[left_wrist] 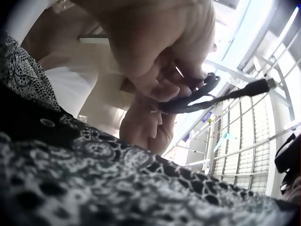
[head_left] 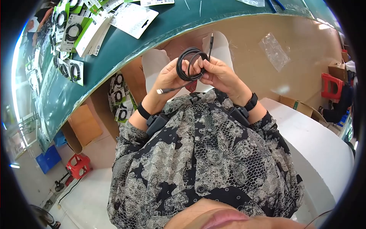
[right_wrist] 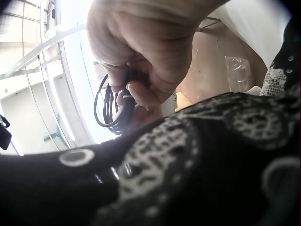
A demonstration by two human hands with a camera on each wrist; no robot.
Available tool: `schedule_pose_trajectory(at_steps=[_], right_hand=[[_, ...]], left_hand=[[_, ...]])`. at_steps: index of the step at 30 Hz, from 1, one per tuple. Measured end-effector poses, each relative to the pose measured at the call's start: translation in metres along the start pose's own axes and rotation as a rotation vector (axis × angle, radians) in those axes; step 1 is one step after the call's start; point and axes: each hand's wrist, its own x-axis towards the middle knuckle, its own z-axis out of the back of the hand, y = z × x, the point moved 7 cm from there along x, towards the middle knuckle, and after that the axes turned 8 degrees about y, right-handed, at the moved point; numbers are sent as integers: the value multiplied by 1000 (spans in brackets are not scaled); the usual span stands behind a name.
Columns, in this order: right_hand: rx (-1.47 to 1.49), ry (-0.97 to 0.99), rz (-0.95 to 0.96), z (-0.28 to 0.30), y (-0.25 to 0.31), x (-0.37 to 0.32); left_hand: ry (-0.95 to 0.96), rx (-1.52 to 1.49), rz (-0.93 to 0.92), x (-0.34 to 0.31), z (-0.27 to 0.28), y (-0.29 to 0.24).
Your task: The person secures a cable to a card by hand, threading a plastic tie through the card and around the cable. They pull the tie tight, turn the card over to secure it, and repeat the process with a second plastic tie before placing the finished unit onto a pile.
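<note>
A black cable (head_left: 181,68), wound into a coil of several loops, is held up between both hands over the lap. My left hand (head_left: 169,78) grips the coil's left side, its fingers curled round the loops. On the coil's right side, my right hand (head_left: 223,75) pinches the loops between thumb and fingers. One cable end, with a pale metal plug (head_left: 160,91), sticks out at lower left; the other plug (head_left: 212,38) points up past the right fingers. In the right wrist view a short pale strand shows by the fingertips (right_wrist: 136,92). The left wrist view shows the plug end (left_wrist: 257,88) jutting right.
Ahead is a green-topped table (head_left: 126,49) with many packaged cables (head_left: 72,32) and white cards (head_left: 133,19) at its left. Below it, more packaged cables (head_left: 121,95) lie in a carton. A clear plastic bag (head_left: 274,51) is on the floor. A white surface (head_left: 305,133) is at right.
</note>
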Motion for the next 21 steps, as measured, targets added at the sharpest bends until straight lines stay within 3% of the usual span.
schedule_pose_trajectory(at_steps=[3,6,7,10,14,15,17,19,21], right_hand=[[-33,-2,-13,-7,1,-2],[-97,-3,-54,-13,0,-5],[-146,-1,-88,-15,-1,-6],[-206,-14,-133,-14,0,-8],[-213,-52,-143,-8,3,-8],[-192,-62,-131,-6,2,-8],[-177,-72,-118,-4,2,-7],[-155,-182,30,2,13,-5],[-155,-230,111,3,21,-1]], left_hand=[[-99,36,-47,-1,-5,-11],[36,56,177,0,-7,-4],[33,57,176,-2,-8,-6],[-185,206,317,-12,-3,-7],[-225,95,414,-14,5,-3],[-226,96,415,-13,8,-2],[-173,-6,228,-7,13,-8],[-138,-56,129,-5,12,-6],[-141,352,141,-11,-1,7]])
